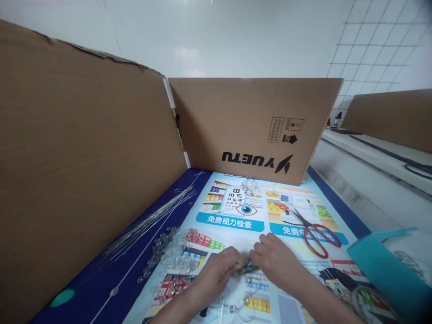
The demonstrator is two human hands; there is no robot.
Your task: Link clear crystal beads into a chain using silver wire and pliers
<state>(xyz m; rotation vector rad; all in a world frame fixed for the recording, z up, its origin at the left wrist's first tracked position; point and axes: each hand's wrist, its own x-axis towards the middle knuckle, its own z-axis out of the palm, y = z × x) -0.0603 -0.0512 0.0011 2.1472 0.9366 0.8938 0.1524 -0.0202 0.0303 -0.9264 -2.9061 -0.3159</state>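
Observation:
Near the front middle of the sheet, my left hand [219, 267] and my right hand [275, 258] are held close together, both closed with the fingers pinched. Between them is a small dark grey thing [249, 268], partly covered by the fingers; its kind cannot be made out. Just below my hands lies a thin wire strung with clear beads [233, 308], looping over the sheet. Loose clear beads [180, 252] are spread in a pile left of my left hand. Red-handled scissors [317, 236] lie with spread blades beyond my right hand.
A bundle of thin straight wires [151, 222] lies along the left cardboard wall [84, 148]. Another cardboard panel [249, 117] stands across the back. A small clump of beaded wire [249, 185] rests near it. At right is a teal-edged clear bag [388, 270].

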